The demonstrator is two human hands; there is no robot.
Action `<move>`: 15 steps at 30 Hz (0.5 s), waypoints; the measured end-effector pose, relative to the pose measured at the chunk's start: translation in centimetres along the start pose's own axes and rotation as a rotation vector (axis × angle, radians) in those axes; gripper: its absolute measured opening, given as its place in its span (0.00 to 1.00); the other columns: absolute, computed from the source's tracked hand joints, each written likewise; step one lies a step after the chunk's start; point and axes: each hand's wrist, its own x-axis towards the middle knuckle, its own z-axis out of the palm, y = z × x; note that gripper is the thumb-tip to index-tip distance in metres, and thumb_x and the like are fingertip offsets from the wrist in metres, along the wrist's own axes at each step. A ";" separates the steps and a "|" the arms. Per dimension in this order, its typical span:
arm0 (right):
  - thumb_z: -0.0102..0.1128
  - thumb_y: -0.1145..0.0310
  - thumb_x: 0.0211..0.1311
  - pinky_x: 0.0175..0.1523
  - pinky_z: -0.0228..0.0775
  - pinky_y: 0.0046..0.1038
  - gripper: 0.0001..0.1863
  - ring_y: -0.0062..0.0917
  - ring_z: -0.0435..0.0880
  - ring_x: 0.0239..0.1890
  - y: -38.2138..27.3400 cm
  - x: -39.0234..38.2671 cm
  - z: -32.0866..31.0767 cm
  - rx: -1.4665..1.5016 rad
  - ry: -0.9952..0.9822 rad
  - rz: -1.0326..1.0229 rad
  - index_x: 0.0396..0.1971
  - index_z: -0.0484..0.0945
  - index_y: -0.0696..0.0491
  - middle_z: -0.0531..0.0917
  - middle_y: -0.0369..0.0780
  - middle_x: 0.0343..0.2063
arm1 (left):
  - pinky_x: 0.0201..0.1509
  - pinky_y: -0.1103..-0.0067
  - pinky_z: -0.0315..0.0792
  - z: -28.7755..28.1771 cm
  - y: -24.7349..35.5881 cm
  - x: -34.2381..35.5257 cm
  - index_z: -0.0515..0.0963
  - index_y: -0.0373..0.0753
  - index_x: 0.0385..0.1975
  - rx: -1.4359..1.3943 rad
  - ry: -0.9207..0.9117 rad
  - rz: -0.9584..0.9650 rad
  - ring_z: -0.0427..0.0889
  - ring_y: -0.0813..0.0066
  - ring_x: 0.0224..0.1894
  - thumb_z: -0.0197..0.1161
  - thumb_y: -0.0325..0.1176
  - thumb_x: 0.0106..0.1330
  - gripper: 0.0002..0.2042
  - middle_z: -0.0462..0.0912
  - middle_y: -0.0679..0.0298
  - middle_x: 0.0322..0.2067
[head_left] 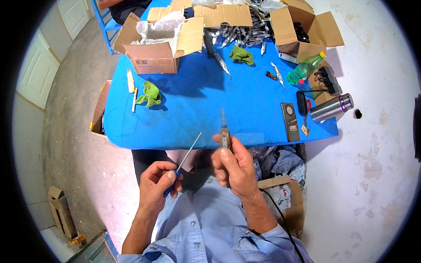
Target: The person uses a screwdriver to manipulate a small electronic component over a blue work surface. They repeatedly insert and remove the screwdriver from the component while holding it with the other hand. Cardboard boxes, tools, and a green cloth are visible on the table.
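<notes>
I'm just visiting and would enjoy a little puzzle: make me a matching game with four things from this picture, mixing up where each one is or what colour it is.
Things:
1. screwdriver
2. bottle
3. flask
4. slim brownish device

Places or colours:
A. mostly silver
B. held in the right hand
C. held in the left hand
D. green, with a yellow cap

Right pairs: 1-C, 2-D, 3-A, 4-B
</notes>
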 end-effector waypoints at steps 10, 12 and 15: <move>0.51 0.62 0.80 0.21 0.63 0.16 0.20 0.10 0.70 0.21 -0.2 0.2 -0.2 0.042 0.007 -0.004 0.63 0.67 0.57 0.75 0.35 0.29 | 0.19 0.81 0.76 0.4 -0.3 0.1 0.77 0.34 0.44 0.007 -0.014 0.018 0.84 0.73 0.23 0.66 0.30 0.66 0.10 0.86 0.54 0.31; 0.51 0.62 0.79 0.21 0.63 0.16 0.20 0.11 0.70 0.21 0.0 0.3 -0.2 0.051 0.007 -0.016 0.63 0.67 0.57 0.75 0.35 0.29 | 0.19 0.81 0.76 0.3 -0.4 0.1 0.77 0.34 0.43 0.023 -0.036 0.042 0.84 0.73 0.23 0.67 0.30 0.66 0.10 0.86 0.54 0.31; 0.53 0.63 0.79 0.21 0.63 0.16 0.20 0.10 0.70 0.21 -0.1 0.3 -0.2 0.072 0.030 -0.004 0.62 0.67 0.57 0.75 0.35 0.29 | 0.21 0.81 0.76 0.4 -0.3 0.0 0.78 0.34 0.44 -0.010 -0.063 0.021 0.85 0.73 0.25 0.66 0.28 0.66 0.09 0.86 0.55 0.32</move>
